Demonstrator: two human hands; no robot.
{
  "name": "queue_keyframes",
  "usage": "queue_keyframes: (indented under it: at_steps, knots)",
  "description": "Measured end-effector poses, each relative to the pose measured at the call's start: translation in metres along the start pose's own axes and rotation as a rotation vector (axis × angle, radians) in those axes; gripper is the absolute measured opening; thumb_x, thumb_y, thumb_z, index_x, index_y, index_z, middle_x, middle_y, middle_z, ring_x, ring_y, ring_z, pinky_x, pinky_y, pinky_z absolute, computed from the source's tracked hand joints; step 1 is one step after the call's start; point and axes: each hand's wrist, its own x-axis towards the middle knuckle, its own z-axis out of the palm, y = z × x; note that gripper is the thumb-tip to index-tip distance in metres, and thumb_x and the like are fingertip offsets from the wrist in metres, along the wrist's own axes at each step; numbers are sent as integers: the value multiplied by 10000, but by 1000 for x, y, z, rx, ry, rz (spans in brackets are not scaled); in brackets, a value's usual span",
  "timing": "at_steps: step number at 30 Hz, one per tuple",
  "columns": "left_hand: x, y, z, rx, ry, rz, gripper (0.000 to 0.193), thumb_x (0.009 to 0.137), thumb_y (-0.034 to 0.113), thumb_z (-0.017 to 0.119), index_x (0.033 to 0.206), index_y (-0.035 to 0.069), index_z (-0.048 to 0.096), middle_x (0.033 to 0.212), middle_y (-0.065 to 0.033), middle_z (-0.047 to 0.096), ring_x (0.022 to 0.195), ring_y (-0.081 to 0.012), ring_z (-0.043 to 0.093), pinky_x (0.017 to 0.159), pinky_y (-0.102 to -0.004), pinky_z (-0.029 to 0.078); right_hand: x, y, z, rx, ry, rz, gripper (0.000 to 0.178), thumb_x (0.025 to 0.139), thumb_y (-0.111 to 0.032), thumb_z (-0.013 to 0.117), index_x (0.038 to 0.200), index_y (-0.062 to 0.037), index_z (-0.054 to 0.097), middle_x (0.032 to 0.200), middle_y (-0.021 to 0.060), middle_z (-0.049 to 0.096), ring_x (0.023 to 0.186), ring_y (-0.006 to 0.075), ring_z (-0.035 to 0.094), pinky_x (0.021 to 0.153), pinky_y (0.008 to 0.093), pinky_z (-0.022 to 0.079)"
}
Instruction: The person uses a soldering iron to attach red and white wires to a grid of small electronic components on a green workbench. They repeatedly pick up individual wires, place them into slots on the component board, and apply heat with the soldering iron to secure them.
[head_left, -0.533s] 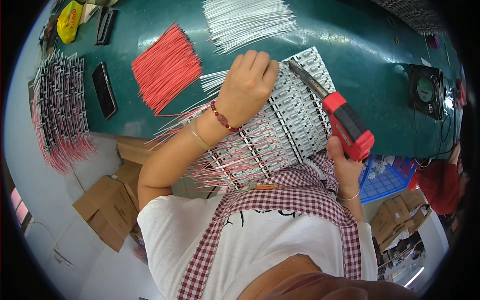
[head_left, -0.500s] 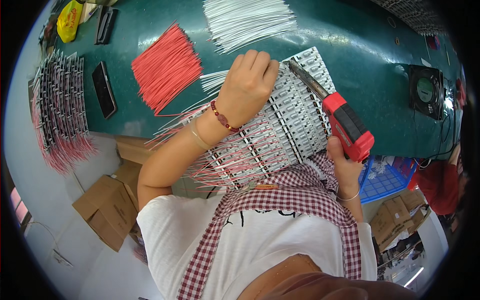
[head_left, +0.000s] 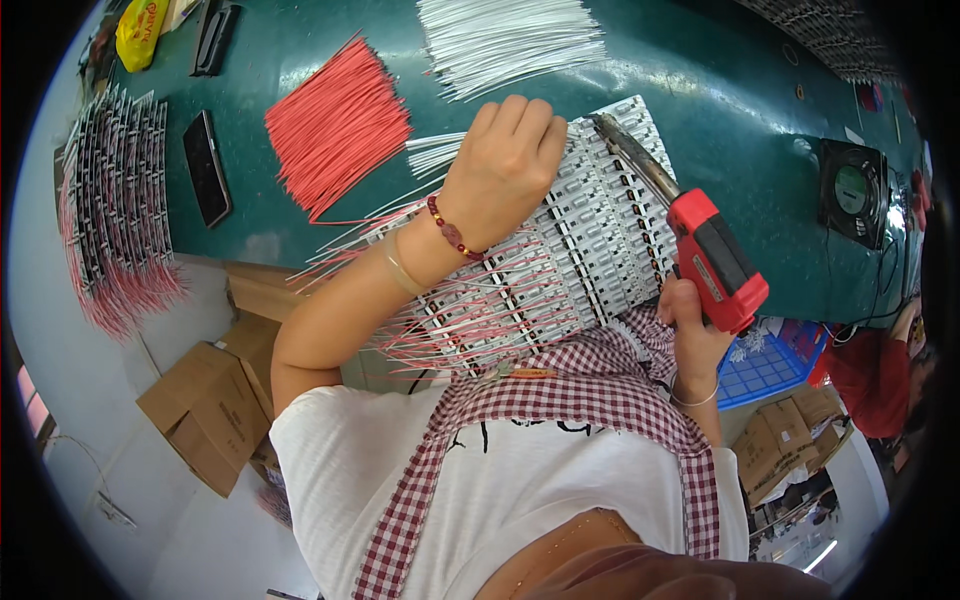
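My right hand (head_left: 692, 335) grips a red-and-black soldering gun (head_left: 712, 255) from below. The gun's metal tip points up and left, over the far part of a panel of small white circuit boards (head_left: 590, 235). Over the panel's far left side, my left hand (head_left: 505, 165) is closed, knuckles up; its fingertips are hidden, and what they pinch does not show. Red and white wires (head_left: 480, 320) stick out from the panel's left side, passing under my left forearm. Loose white wires (head_left: 432, 155) lie just left of my left hand.
Beyond my hands lie a pile of red wires (head_left: 335, 125) and a pile of white wires (head_left: 510, 45). Left are a phone (head_left: 206, 170) and a stack of wired boards (head_left: 118, 200). Right are a black fan (head_left: 852, 190) and a blue basket (head_left: 765, 375); cardboard boxes (head_left: 205, 415) stand below.
The soldering gun and my right hand have shifted right, so the tip is farther from my left fingers. My left hand stays almost in place, still closed.
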Motion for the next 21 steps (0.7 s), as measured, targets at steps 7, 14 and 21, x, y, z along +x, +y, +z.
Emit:
queue_keyframes:
  at_steps: [7,14,21]
  knots:
    - [0,7,-6,9,48,55,321,730,28,600,1045,-16,643,863,-85,527,779,-242,511,693,-340,416,-5,-13,-6,351,35,211,333,941,-216,615,1130,49,544,615,63,514,487,114,444,473,256,374]
    - [1,9,-1,-46,-15,47,309,741,22,590,1042,-19,647,836,-80,502,766,-235,498,679,-343,410,-7,-6,-3,340,22,295,271,935,-146,596,1114,51,542,622,65,525,499,116,461,477,256,376]
    - [1,10,-1,-55,-16,41,304,747,20,583,1042,-20,645,828,-84,488,767,-234,497,681,-346,412,-15,16,-11,91,-20,213,234,831,-100,754,1024,-12,655,916,43,666,784,142,624,696,293,511]
